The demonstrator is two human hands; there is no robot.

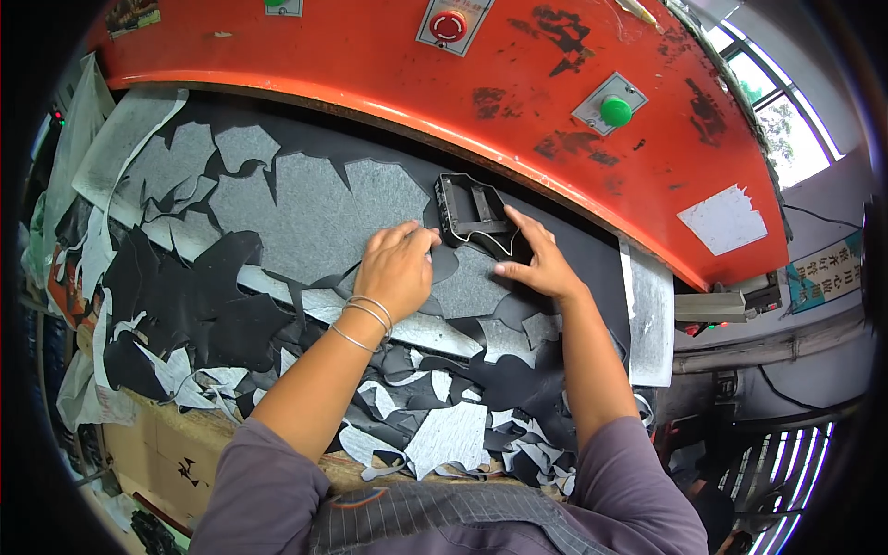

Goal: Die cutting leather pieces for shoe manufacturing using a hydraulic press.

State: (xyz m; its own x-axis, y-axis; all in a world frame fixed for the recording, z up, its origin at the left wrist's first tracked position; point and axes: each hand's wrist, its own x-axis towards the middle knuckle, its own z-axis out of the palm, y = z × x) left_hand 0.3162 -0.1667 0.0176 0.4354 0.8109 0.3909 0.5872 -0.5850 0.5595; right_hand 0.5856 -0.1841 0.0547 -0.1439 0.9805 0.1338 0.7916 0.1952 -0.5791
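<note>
Black metal cutting die is sitting on the dark bed of an orange-red press, just beside the ragged edge of a grey sheet, right of the left hand. Right hand is resting at the die's right side, thumb and fingers spread apart, fingertips appearing to touch the frame; it isn't gripping around it. Left hand is lying over the grey sheet near the die, fingers curled in and pointing toward it; can't tell whether anything is pinched under them. Thin metal bangles are circling the left wrist. Black offcut is spreading over the bed's near edge at left. More scraps are piling up nearer the body, including a pale, angular piece between the forearms. Up on the press front, a red mushroom button and a green button are showing, plus a torn white sheet sticking on at far right.
</note>
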